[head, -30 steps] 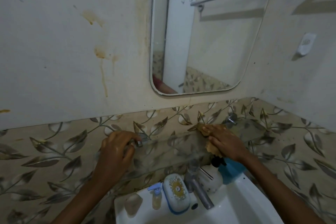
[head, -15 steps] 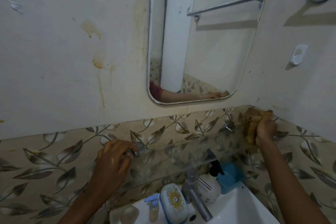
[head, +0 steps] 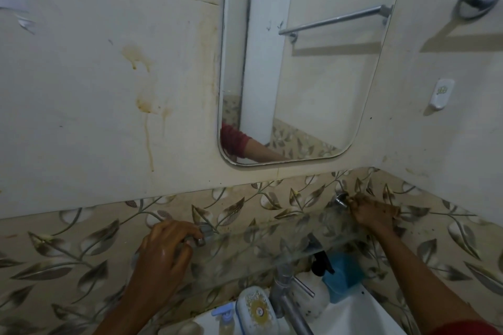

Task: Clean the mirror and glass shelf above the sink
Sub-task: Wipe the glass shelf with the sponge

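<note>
Our right hand (head: 374, 212) has come back down from the wall onto the far right end of the glass shelf (head: 272, 247), pressing the cloth (head: 392, 211) beside its bracket (head: 340, 200); the left hand (head: 163, 250) still clasps the left bracket (head: 202, 236). So the mirror (head: 313, 62) waits.

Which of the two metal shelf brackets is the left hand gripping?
The left bracket, at the glass shelf's left end; left hand fingers wrap it. The right bracket sits beside the right hand.

Bathroom: mirror (head: 299, 76), sink (head: 351, 315), tiles (head: 81, 247).

Clear glass shelf (head: 272, 247); chrome brackets (head: 202, 236)
</note>
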{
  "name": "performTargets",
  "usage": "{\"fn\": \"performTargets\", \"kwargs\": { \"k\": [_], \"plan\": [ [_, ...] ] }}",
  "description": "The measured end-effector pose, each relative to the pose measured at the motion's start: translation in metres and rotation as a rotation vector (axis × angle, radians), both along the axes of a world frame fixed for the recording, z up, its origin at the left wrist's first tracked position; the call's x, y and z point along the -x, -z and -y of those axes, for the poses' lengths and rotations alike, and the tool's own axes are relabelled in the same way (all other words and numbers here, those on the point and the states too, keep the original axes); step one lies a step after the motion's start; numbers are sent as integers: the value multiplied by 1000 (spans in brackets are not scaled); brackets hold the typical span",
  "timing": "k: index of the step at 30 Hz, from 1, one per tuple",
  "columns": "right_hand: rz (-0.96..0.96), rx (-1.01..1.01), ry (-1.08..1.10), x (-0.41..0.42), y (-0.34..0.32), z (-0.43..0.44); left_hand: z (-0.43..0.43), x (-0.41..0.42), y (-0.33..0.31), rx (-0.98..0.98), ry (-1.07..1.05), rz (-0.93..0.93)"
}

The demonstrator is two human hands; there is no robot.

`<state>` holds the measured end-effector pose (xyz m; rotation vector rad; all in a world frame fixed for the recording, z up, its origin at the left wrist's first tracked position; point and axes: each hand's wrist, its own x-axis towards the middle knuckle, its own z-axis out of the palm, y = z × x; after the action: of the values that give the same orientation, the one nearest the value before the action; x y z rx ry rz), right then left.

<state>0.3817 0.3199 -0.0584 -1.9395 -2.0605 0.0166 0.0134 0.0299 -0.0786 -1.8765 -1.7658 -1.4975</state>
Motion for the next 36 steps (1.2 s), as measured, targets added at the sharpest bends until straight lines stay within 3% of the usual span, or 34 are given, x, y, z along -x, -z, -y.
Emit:
{"fn": "performTargets", "kwargs": {
  "k": [8, 18, 24, 27, 36],
  "plan": [
    [-176, 69, 113, 19, 33, -13, 2, -4, -2, -5, -11, 18],
    [-67, 49, -176, 114, 9, 116, 3, -4, -4, -1, 19, 10],
    [-35, -72, -299, 164, 9, 180, 9, -4, -10, -62, 70, 84],
    [-111, -220, -351, 195, 13, 212, 15, 4, -13, -65, 64, 120],
    [-198, -363, -504, 271, 18, 295, 55, 42, -23, -82, -19, 201]
  ]
}}
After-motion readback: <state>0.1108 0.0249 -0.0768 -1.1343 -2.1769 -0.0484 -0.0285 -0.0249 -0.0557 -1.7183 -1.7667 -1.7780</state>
